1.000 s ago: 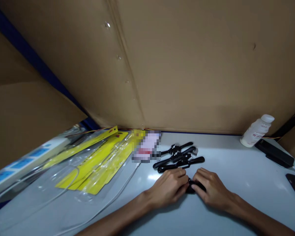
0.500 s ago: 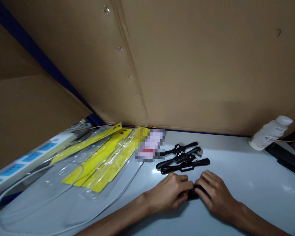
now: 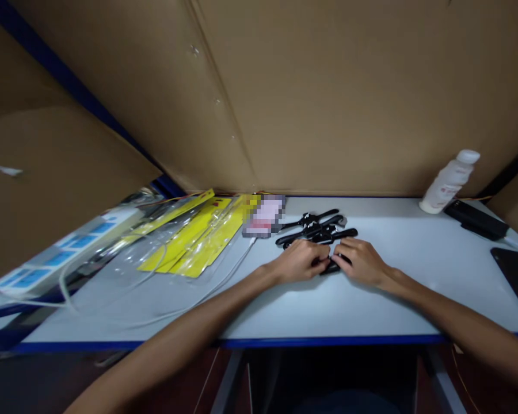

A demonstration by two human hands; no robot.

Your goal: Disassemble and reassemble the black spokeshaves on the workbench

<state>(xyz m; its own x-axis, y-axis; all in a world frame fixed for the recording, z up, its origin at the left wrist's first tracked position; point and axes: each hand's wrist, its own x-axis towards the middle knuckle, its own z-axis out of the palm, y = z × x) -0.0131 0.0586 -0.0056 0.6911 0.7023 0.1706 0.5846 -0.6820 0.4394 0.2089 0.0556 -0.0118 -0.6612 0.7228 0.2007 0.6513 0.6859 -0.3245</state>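
My left hand [image 3: 302,261] and my right hand [image 3: 360,261] are close together over the white table, fingers curled around a black spokeshave [image 3: 331,267]. Most of it is hidden under my fingers; only a dark part shows between and below them. Just beyond my hands lies a group of several black spokeshaves [image 3: 311,231], side by side and partly overlapping, with slim handles and metal parts at the middle. My left hand covers part of the nearest one.
Left of the hands lie yellow cards in clear plastic packaging [image 3: 202,236], a blurred-out phone [image 3: 265,215] with a white cable [image 3: 224,282], and a power strip [image 3: 64,253]. At right are a white bottle [image 3: 446,184], a black device [image 3: 477,220] and a dark phone-like slab [image 3: 515,276]. A cardboard wall [image 3: 349,103] stands behind.
The camera has tipped downward, so the table appears higher and its front edge now shows. Both hands stay closed around the spokeshave, near the group of others.
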